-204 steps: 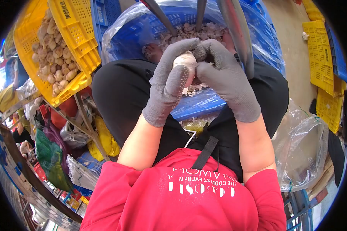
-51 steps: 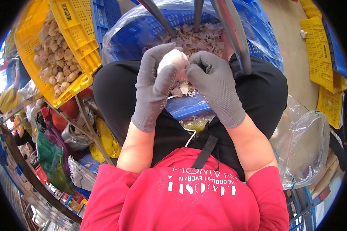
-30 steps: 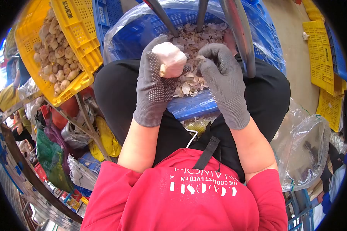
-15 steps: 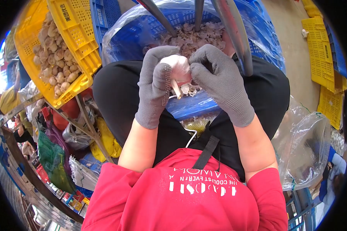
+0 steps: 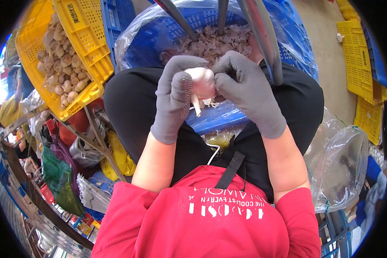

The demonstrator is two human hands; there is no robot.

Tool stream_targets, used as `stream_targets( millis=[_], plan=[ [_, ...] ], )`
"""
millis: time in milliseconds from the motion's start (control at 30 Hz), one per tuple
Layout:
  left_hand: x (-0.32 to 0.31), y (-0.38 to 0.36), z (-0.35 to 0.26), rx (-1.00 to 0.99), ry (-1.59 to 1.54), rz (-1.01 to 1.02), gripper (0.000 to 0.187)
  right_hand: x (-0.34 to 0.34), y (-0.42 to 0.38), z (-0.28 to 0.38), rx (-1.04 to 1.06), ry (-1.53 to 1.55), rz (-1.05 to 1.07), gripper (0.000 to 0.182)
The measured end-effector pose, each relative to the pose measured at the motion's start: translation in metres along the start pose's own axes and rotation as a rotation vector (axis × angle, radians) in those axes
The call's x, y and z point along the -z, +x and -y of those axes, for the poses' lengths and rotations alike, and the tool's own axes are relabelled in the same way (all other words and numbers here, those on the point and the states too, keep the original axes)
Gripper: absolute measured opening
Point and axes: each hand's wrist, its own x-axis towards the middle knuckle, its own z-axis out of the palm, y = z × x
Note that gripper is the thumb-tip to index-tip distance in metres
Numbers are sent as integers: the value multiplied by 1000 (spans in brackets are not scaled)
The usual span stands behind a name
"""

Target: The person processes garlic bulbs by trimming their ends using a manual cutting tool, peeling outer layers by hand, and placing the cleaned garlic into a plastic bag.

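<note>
A whitish-pink garlic bulb (image 5: pixel 202 82) with its stem pointing down is gripped by my left hand (image 5: pixel 172 94), in a grey knitted glove. My right hand (image 5: pixel 249 91), gloved the same way, is at the bulb's right side with thumb and fingers pinched together; whether a bit of skin is between them is too small to tell. Beyond both hands, loose garlic skins (image 5: pixel 219 42) lie in a blue crate (image 5: pixel 159 32) lined with clear plastic.
Garlic bulbs (image 5: pixel 64 62) fill part of a yellow crate (image 5: pixel 88 47) at upper left. Metal bars (image 5: pixel 262 34) rise over the blue crate. Yellow crates (image 5: pixel 354 60) stand at right, above a clear plastic bag (image 5: pixel 337 165). A person (image 5: pixel 8 114) is at far left.
The garlic bulb has shifted slightly right and its stem now hangs a little lower. My right hand's fingers have moved slightly at the bulb's side.
</note>
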Motion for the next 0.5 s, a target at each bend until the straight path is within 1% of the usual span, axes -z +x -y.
stream_targets(
  millis=[67, 100, 167, 200, 233, 267, 300, 367, 400, 433, 467, 500],
  plan=[
    [1, -2, -4, 124, -199, 51, 56, 1, 1, -5, 12, 80, 15, 18],
    [1, -2, -1, 122, -200, 51, 56, 0, 1, -5, 13, 79, 15, 18],
    [3, -2, 12, 148, -333, 47, 58, -3, 0, -4, -21, 200, 7, 13],
    [1, -7, 15, 168, -121, -41, 60, -5, 1, -7, -18, 202, 8, 13],
    [3, -7, 18, 167, -118, -41, 60, -6, 2, -12, -22, 91, -10, 13],
    [5, -7, 21, 175, -190, -48, 59, -7, 3, -14, -27, -19, -27, 13],
    [7, -6, 24, 183, -263, -56, 58, -8, 2, -14, -26, -18, -27, 13],
    [11, -2, 31, 196, -414, -72, 57, -11, 0, -12, -21, 45, -127, 18],
    [12, -1, 33, 203, -491, -83, 56, -12, 1, -11, -20, 41, -125, 18],
    [12, -1, 34, 209, -567, -94, 56, -14, 2, -10, 114, 150, -133, 20],
    [6, 0, 21, 83, -269, -95, 52, -17, 3, -10, 248, 261, -141, 22],
    [-1, 3, 8, -41, 31, -93, 49, -18, 2, -8, 247, 262, -141, 22]
  ],
)
